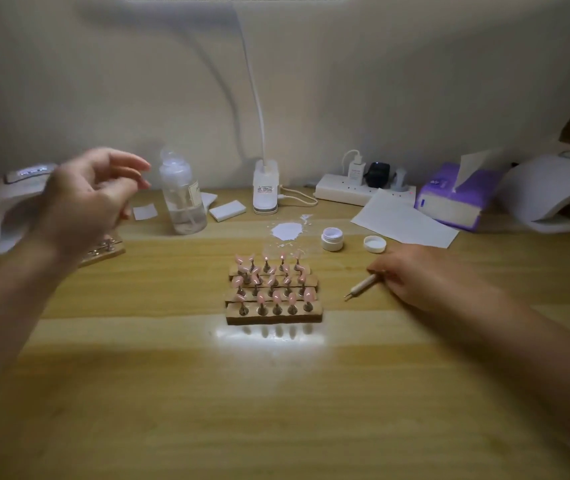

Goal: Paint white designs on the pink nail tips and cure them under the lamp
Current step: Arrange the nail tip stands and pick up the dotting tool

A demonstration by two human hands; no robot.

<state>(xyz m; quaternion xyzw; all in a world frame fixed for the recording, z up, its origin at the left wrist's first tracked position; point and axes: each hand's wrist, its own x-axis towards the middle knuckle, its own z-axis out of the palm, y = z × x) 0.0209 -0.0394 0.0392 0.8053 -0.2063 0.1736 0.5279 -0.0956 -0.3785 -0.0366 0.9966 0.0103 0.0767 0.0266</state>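
A: We note the pink nail tips (271, 284) standing on metal pegs in four wooden holder strips (273, 315), mid-table (172, 393). Right hand (411, 275) rests on the table just beside them, fingers curled round a dotting pen (363, 285), its tip pointing toward the strips. Left hand (93, 195) is raised in front of the left curing lamp (3, 202), fingers loosely spread, gripping nothing that we can see.

B: Risks?

A: We judge three. The pen tip lies near the front strip; a careless sweep could knock pegs over. The open jar of white gel (332, 238) sits with its cap (374, 244) off under the desk lamp (265, 188), so the gel may thicken. The white puddle (287, 231) lies just behind the back row; a sleeve or strip could smear through it.

B: What can't we read?

A: Whether any tips already carry white designs: too small, and glare hides it. The left hand is motion-blurred. Another wooden strip (103, 249) lies partly hidden behind the left wrist. The second curing lamp (553, 192) is cut off at the right edge; its display is unreadable.
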